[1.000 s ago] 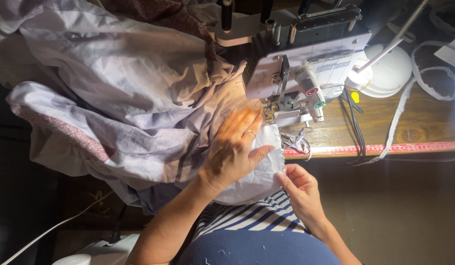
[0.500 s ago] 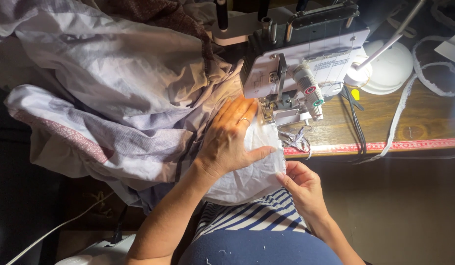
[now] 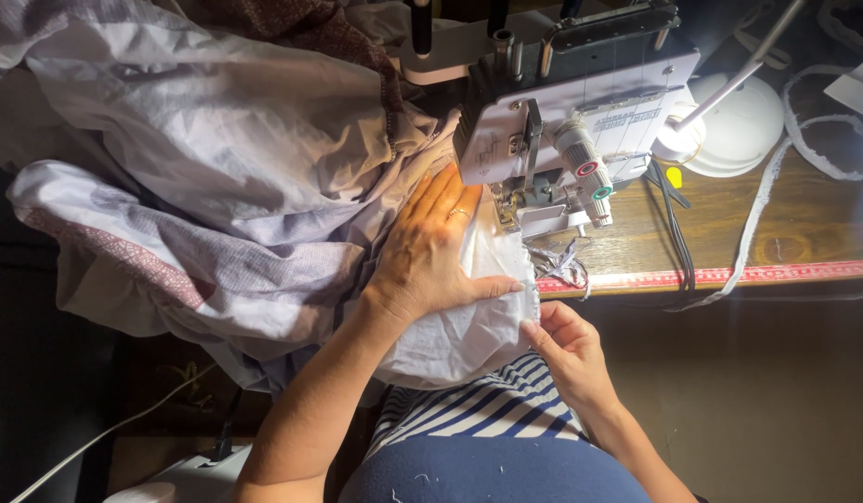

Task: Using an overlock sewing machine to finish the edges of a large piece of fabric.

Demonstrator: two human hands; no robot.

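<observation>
My left hand (image 3: 430, 250) lies flat, fingers spread, on white fabric (image 3: 450, 331) just left of the sewing machine's needle area (image 3: 511, 210). A ring shows on one finger. My right hand (image 3: 566, 349) pinches the edge of the same white fabric near the table's front edge, below the machine (image 3: 571, 121). A large heap of pale lilac patterned cloth (image 3: 199, 158) spreads to the left and behind my left hand.
A wooden table (image 3: 785, 233) with a red measuring tape (image 3: 776, 274) along its front edge holds the machine, a white lamp base (image 3: 734, 126), black cables and a white fabric strip (image 3: 757, 233). Thread scraps (image 3: 562, 265) lie by the machine. A striped top (image 3: 487, 410) is below.
My left hand has slid slightly toward the needle area, pressing the fabric flatter. My right hand stays at the fabric's edge.
</observation>
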